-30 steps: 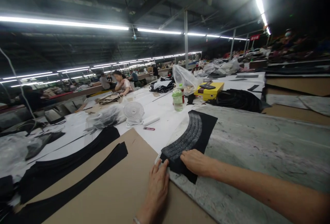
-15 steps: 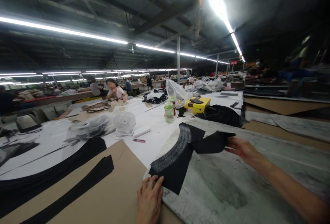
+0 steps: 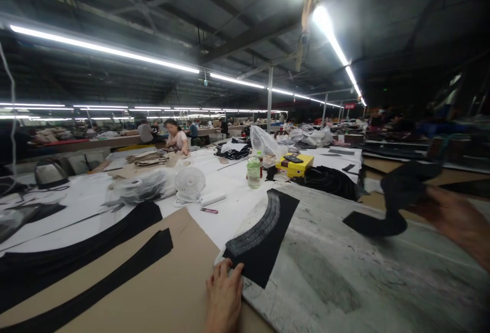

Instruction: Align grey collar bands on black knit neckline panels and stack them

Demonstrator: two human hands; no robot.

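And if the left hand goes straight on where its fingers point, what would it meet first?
The left hand would probably meet the grey-banded black panel, which it seems to touch.

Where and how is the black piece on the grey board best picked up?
Perhaps pinch the black piece by its far right corner, coming from the right: it lies flat, and that corner is uncovered, pointed and apart from the mottled band on its left. The left hand rests at the near end.
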